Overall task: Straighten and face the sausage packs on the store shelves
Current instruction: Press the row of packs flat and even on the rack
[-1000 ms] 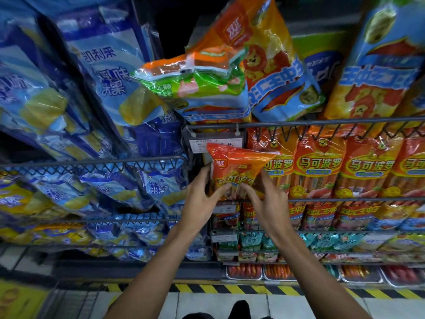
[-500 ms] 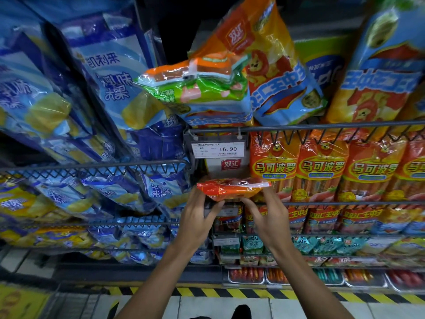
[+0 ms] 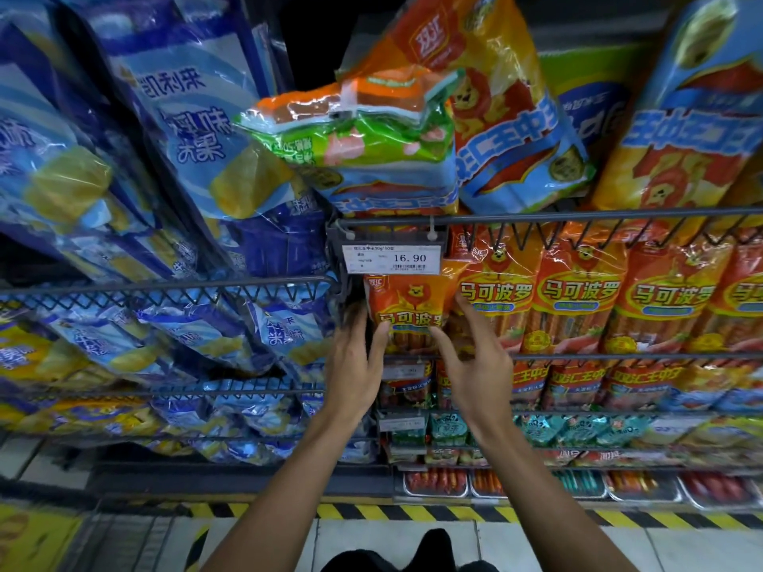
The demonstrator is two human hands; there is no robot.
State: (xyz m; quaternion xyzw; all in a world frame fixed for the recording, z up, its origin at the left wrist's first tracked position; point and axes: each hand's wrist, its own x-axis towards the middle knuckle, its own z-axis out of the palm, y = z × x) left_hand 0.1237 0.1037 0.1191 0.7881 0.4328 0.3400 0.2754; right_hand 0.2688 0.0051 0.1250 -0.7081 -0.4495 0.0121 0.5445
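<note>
An orange sausage pack point(image 3: 406, 307) with a lion picture stands upright at the left end of the wire shelf row, face forward, just under the price tag point(image 3: 391, 258). My left hand point(image 3: 357, 361) holds its lower left edge, thumb on the front and fingers behind. My right hand point(image 3: 475, 361) touches its right side with spread, fairly straight fingers. To the right, matching orange packs point(image 3: 578, 299) stand side by side in the same row.
Blue snack bags point(image 3: 173, 130) fill the wire racks on the left. Large orange and blue sausage bags point(image 3: 487, 101) and a green pack point(image 3: 351, 138) lean over the upper rail point(image 3: 578, 216). Lower shelves hold smaller packs point(image 3: 578, 381) and trays point(image 3: 437, 483).
The orange pack went from being held out in front, tipped flat, to standing upright in the shelf row under the price tag. Both hands moved up and forward with it.
</note>
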